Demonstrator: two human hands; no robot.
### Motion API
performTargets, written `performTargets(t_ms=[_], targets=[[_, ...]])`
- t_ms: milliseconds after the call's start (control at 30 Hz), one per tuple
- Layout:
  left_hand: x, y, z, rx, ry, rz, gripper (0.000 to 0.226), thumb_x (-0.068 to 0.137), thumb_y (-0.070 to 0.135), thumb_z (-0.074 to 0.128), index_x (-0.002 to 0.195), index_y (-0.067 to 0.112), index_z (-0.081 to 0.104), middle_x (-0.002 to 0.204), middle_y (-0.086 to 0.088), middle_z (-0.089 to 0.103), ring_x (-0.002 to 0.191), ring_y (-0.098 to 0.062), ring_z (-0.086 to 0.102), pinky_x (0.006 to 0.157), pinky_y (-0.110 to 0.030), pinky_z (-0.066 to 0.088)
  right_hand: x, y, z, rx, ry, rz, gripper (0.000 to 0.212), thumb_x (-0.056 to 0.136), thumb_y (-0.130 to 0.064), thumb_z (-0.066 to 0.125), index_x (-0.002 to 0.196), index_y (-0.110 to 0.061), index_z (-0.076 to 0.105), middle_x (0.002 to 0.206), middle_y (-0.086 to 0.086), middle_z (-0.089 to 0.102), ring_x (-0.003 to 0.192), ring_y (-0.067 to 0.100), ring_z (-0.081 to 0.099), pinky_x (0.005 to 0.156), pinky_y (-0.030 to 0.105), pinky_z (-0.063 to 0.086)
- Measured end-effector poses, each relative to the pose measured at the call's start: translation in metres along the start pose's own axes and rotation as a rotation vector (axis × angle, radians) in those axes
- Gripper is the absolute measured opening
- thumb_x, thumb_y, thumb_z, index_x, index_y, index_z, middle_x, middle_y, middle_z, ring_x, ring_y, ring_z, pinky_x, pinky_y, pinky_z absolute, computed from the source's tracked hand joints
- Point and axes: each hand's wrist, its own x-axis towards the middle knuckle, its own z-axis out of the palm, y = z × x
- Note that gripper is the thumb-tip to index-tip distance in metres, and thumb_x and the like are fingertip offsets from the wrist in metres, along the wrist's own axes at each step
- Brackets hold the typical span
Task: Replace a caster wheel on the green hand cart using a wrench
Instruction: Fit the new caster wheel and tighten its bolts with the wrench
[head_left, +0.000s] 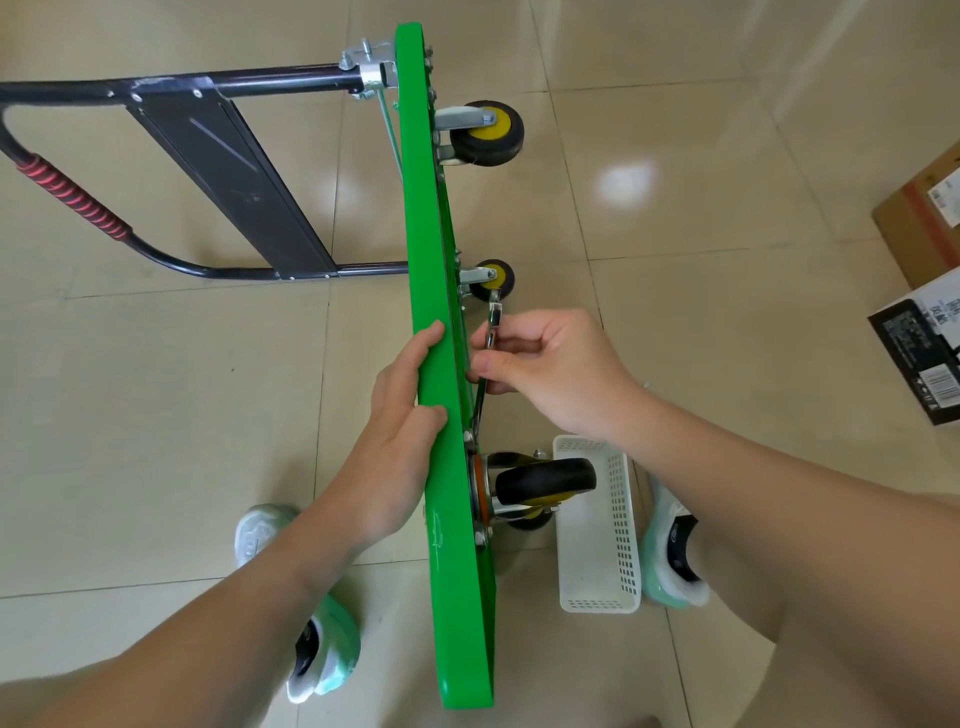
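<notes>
Head view: the cart (441, 364), tipped on edge so its wheels face sideways, is steadied by the left hand (400, 415) gripping its rim while the right hand (550, 369) pinches a wrench (491, 332) angled toward the near caster (540, 480) mount, the wrench head's seating too hidden to judge.
</notes>
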Motion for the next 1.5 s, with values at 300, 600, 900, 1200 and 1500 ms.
performTargets(t_ms=[300,600,900,1200,1500], targets=[[0.0,0.001,0.001,0.012,0.007,0.006,0.07,0.077,0.044,0.038,0.137,0.079,0.027,0.15,0.038,0.03,0.144,0.007,0.029,0.125,-0.044,0.029,0.007,0.012,-0.002,-0.036,0.076,0.046,0.024,0.088,-0.011,0.075,0.081,-0.034,0.075,0.08,-0.005,0.078,0.079,0.015,0.077,0.068,0.027,0.062],[0.0,-0.001,0.001,-0.004,0.008,-0.007,0.073,0.076,0.045,0.039,0.142,0.074,0.027,0.151,0.038,0.03,0.146,0.003,0.03,0.124,-0.047,0.031,0.017,0.013,0.002,-0.087,0.044,0.047,0.024,0.089,-0.008,0.073,0.089,-0.032,0.073,0.084,-0.004,0.079,0.083,0.017,0.077,0.073,0.034,0.064],[0.0,-0.003,0.001,-0.018,0.01,-0.036,0.074,0.076,0.044,0.04,0.141,0.075,0.028,0.14,0.05,0.033,0.143,0.004,0.033,0.122,-0.049,0.034,0.029,0.023,0.007,0.005,0.016,0.217,0.014,0.094,-0.005,0.068,0.094,-0.017,0.075,0.09,0.007,0.079,0.085,0.019,0.077,0.075,0.033,0.063],[-0.003,0.013,0.002,-0.041,0.03,-0.08,0.062,0.075,0.051,0.045,0.126,0.083,0.034,0.149,0.036,0.035,0.142,0.003,0.038,0.12,-0.043,0.04,0.05,0.053,0.001,0.046,0.083,0.542,0.023,0.096,-0.012,0.067,0.112,0.004,0.065,0.092,0.014,0.075,0.074,0.022,0.077,0.074,0.035,0.064],[-0.005,0.029,0.0,-0.031,0.028,-0.09,0.058,0.083,0.035,0.041,0.129,0.069,0.031,0.161,0.018,0.03,0.147,-0.003,0.033,0.123,-0.041,0.036,0.056,0.056,-0.004,0.189,0.167,0.759,0.004,0.097,0.0,0.062,0.093,0.002,0.062,0.058,0.009,0.072,0.052,0.021,0.073,0.046,0.028,0.058]])
